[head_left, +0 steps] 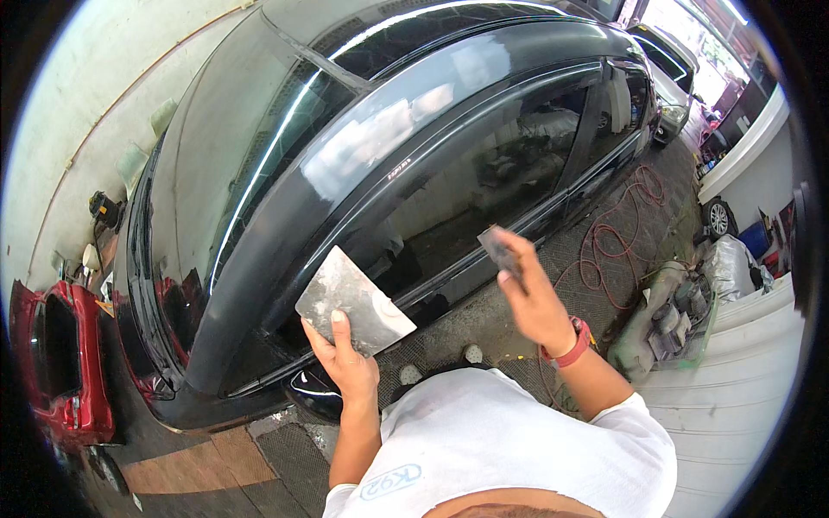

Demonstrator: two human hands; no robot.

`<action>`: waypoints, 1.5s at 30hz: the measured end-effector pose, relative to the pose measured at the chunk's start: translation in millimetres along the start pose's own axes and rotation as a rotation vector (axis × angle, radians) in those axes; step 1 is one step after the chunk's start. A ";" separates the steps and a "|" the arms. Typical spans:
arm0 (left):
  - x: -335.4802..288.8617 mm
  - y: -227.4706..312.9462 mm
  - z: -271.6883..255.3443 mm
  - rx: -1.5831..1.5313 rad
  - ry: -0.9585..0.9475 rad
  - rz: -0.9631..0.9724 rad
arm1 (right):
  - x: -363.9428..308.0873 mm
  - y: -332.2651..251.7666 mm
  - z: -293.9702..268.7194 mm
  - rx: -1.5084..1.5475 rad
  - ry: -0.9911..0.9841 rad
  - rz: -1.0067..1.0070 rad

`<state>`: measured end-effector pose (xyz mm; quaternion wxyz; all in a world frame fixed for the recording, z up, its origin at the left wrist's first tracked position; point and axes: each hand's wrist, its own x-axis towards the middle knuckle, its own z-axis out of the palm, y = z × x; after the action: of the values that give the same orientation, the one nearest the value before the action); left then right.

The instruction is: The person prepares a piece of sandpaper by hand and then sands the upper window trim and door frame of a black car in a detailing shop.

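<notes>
My left hand (347, 361) grips a flat, grey, smeared mixing board (345, 293) by its lower edge, thumb on top. A pale whitish patch of paste lies near the board's right corner. My right hand (542, 302) is closed on a small dark spreader (499, 252), held apart from the board and slightly blurred. Beyond both hands stands a black car (259, 311). Along its roof edge, above the side windows, run dull grey sanded areas and whitish filler patches (371, 142).
A red hose (604, 250) lies in loops on the floor at the right. Near it are a greenish car part (661, 319) and a wheel (718, 217). A red car panel (65, 363) stands at the left. Another car (669, 78) is parked behind.
</notes>
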<state>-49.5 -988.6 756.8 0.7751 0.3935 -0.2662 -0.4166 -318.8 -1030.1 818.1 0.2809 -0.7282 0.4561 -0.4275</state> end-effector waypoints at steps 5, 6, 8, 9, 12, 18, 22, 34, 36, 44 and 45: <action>8.3 11.7 0.9 0.066 0.104 0.070 | 1.2 13.8 -2.9 1.159 0.057 0.351; 12.3 12.3 0.0 0.129 0.104 0.108 | 3.7 6.6 -3.9 1.310 0.008 0.373; 21.9 13.3 -0.9 0.278 0.098 0.172 | 8.4 -0.9 3.0 1.042 0.038 0.261; 21.8 16.0 4.8 0.292 0.076 0.206 | 9.4 -8.7 4.4 0.574 0.000 0.026; 24.3 22.6 16.9 0.330 0.041 0.286 | 17.6 -71.6 8.3 -0.586 -0.101 -0.392; 20.0 24.3 25.4 0.373 0.036 0.298 | 25.4 -65.6 33.6 -0.666 -0.190 -0.489; 17.2 18.1 31.7 0.265 0.114 0.265 | 25.7 -57.6 30.4 -0.621 -0.315 -0.520; -15.9 -12.3 2.6 0.049 0.676 0.413 | 153.1 21.1 -211.3 1.159 -0.050 -0.323; -38.4 -38.4 16.0 0.032 0.746 0.461 | 171.8 24.7 -229.0 0.894 -0.019 -0.414; -114.3 -133.8 89.3 -0.148 1.021 0.453 | 323.2 -24.1 -236.1 -0.434 -0.261 -1.490; -118.9 -140.3 97.0 -0.156 1.057 0.449 | 342.9 -40.2 -235.3 -0.599 -0.288 -1.607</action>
<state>-243.3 -972.7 683.3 0.8989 0.4237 0.1115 -0.0074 -433.6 -1327.6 1088.0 -0.2545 -0.9198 -0.1432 -0.2620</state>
